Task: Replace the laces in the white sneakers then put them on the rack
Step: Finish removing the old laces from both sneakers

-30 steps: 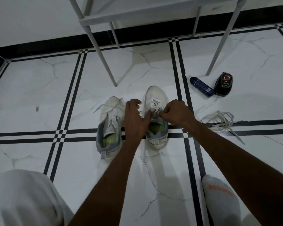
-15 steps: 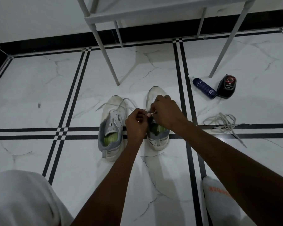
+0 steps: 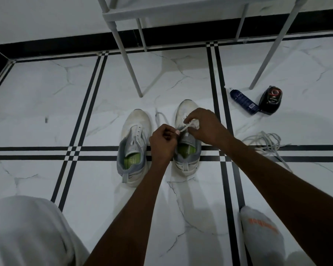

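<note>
Both hands are held over the right-hand shoe of a pair of white sneakers with grey collars and green insoles. A white flat lace (image 3: 183, 129) is pinched between the thumb and curled fingers of the left hand (image 3: 162, 144), and the same lace is gripped further along by the curled fingers of the right hand (image 3: 204, 125), so that a short stretch of it is drawn taut between them above the tongue. The right-hand sneaker (image 3: 186, 148) is set toe-forward on the white marble-patterned tiled floor (image 3: 46, 104), just beside the left-hand sneaker (image 3: 134, 148), whose eyelets are seen unlaced. A loose bundle of pale laces (image 3: 265, 144) is lain to the right, well apart. A dark blue bottle (image 3: 243, 101) and a black and red container (image 3: 271, 99) are found touching near a leg of the grey metal rack (image 3: 127, 60).
</note>
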Demonstrator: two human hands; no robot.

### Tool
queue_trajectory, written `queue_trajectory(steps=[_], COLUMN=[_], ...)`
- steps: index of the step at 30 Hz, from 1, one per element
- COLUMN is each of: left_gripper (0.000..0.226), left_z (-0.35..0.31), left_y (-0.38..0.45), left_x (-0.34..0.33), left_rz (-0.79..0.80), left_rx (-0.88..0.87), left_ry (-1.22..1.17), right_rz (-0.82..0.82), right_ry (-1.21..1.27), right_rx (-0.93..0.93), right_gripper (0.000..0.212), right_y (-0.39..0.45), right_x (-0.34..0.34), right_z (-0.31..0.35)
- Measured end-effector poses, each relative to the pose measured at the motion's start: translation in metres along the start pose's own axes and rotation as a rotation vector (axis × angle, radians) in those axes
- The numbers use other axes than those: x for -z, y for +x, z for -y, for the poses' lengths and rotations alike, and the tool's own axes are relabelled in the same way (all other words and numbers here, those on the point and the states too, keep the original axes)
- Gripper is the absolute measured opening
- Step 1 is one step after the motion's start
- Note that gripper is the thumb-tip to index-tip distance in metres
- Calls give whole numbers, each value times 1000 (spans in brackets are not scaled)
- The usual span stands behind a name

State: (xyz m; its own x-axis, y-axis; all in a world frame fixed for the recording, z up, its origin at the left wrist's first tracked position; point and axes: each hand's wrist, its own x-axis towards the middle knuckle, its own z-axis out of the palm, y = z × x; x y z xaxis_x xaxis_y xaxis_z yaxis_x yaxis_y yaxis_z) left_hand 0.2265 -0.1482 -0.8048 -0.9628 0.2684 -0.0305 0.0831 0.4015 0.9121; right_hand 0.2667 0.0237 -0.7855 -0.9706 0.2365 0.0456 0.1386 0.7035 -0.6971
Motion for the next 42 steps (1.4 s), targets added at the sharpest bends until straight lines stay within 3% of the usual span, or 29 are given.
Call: queue_trajectory(steps=[2,5,7,10,12,16,17,19,23,25,29,31,34,36,40,42], left_gripper=[7,6,5,4,6,3,3,5,9,9,8,7,10,10,8,7], left_z=[-3,-2,-2,-3,0,1,1,2,3,2,1,2,3,4,5,6], left_y=[-2,-3,-3,-3,-3,0,0,0,-2,-2,-1,-1,-1,-2,-5,-6], left_x=[-1,-1,-1,0,1,0,-1,-4,-7,-7,-6,-5,-4,-4,-7,-8], left_rz=[6,7,2,8,17,14,15,12,-18,-13,-8,-10,-8,-7,-23,-50], left_rx=[18,25,32,19,-10,-13,-9,-15,-3,-4,8,1,-15,-26,-55,-39], left_ry=[1,-5,-4,-5,0,13,25,32,39,35,56,70,78,81,72,60], right_rz=[98,239,267,257,151,-520,-587,-527,-41,70,50,10,-379,-485,-385,-274], right_ry=[-113,-229,-202,-130,-116,-27,-51,-35,-136,-295,-508,-467,-238,-150,-96,-149], right_rx=[20,-11,-2,-72,-91,-454,-515,-446,-75,-51,82,110,-247,-410,-364,-270], right_gripper=[7,24,32,25,21,20,21,12,50,39,23,19,15,15,18,38], right_y=[3,4,7,9,7,14,13,9,-7,-10,-12,-11,-2,-5,-6,-8], right_x=[-4,-11,-10,-9,-4,47,57,57,8,-5,-18,-13,16,33,26,15], right_z=[8,13,13,14,12,-27,-39,-45,-19,-2,15,14,-14,-33,-34,-27])
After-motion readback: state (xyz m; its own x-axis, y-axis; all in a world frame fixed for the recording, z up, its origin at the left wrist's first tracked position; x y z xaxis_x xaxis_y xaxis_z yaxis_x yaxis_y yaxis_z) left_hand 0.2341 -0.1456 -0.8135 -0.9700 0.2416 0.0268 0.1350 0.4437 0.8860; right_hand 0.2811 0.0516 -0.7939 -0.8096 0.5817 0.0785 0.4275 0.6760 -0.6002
